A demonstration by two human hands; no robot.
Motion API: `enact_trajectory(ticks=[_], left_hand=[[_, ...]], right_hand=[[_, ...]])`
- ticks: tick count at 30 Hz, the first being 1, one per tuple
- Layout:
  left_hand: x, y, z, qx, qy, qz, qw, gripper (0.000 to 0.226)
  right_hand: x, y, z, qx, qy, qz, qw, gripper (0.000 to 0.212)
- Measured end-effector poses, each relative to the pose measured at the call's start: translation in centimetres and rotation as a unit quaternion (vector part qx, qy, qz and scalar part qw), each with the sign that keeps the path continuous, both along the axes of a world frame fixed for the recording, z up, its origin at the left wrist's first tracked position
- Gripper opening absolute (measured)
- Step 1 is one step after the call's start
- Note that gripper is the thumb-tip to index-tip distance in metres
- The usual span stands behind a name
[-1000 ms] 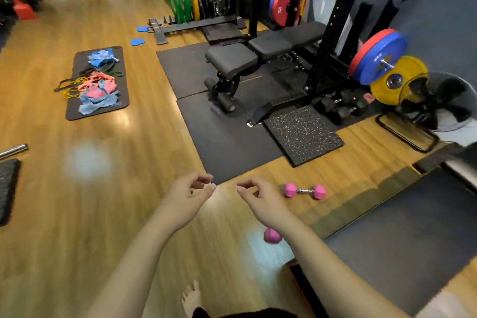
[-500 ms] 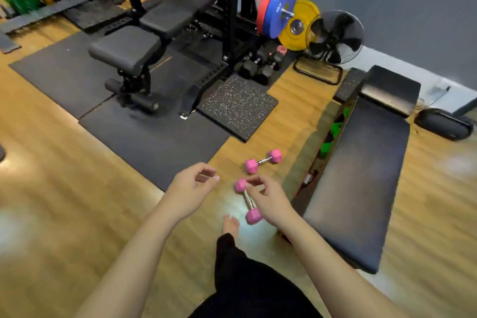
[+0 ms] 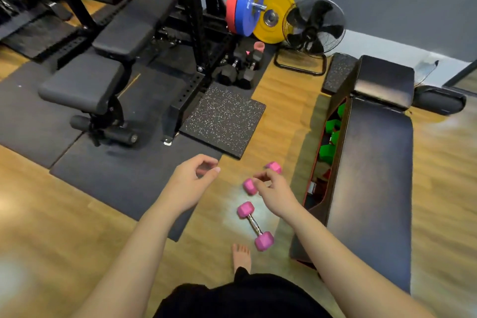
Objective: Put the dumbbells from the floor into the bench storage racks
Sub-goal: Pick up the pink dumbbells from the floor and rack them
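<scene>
Two pink dumbbells lie on the wood floor. The near pink dumbbell (image 3: 255, 225) lies in full view, just ahead of my bare foot. The far pink dumbbell (image 3: 249, 186) is partly hidden behind my right hand (image 3: 276, 191), which hovers above it with fingers loosely curled and holds nothing. My left hand (image 3: 193, 180) hangs to the left over the mat's edge, fingers curled and empty. To the right stands the black storage bench (image 3: 371, 175). Its open side rack (image 3: 325, 152) shows green dumbbells (image 3: 327, 153) inside.
A speckled rubber tile (image 3: 224, 119) lies ahead on black floor mats. Behind it stand an adjustable bench (image 3: 108, 59), a black rack with coloured weight plates (image 3: 246, 1), black dumbbells (image 3: 238, 68) and a floor fan (image 3: 313, 26). A grey wall closes the back.
My view has swung right and down, bringing the storage bench into sight. Both hands have stayed out in front, empty; the right hand now hovers over the far pink dumbbell.
</scene>
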State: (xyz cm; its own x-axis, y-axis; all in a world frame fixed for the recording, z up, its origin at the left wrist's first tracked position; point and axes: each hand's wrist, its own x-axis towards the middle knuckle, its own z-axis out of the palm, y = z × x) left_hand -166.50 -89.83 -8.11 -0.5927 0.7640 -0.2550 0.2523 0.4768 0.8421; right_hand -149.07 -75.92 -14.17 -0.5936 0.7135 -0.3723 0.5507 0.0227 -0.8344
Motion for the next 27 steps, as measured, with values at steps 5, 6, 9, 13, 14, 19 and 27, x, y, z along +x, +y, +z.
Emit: enact_trajectory(ticks=[5,6,9,13,14,19,27], left_hand=[[-6.1,2.1,-0.7,-0.023,0.001,-0.013,1.000,0.011],[-7.6,2.5,-1.0,-0.026,0.000,-0.018,0.999,0.011],[-12.4,4.1,-1.9,-0.035,-0.003,-0.049,0.998,0.012],[-19.6,8.5,-2.4,-0.033,0.011,-0.118,0.992,0.009],[-21.2,9.6,-2.2,-0.035,0.015,-0.145,0.989,0.010],[-28.1,14.3,-0.9,-0.024,0.027,-0.262,0.964,0.014],[-31.4,22.1,-1.2,-0.034,0.039,-0.397,0.916,0.018]], right_hand=[[-5.5,2.1,-0.8,-0.001,-0.004,-0.007,1.000,0.006],[-6.7,2.4,-1.1,-0.004,-0.004,-0.009,1.000,0.006],[-10.4,2.9,-2.1,-0.003,-0.014,-0.027,1.000,0.007],[-16.3,4.5,-2.7,0.008,-0.010,-0.089,0.996,0.009],[-17.7,4.8,-2.5,0.004,-0.010,-0.111,0.994,0.008],[-23.3,5.2,-1.2,0.006,-0.008,-0.207,0.978,0.004],[-25.1,3.9,-0.2,0.004,-0.012,-0.341,0.940,0.012]])
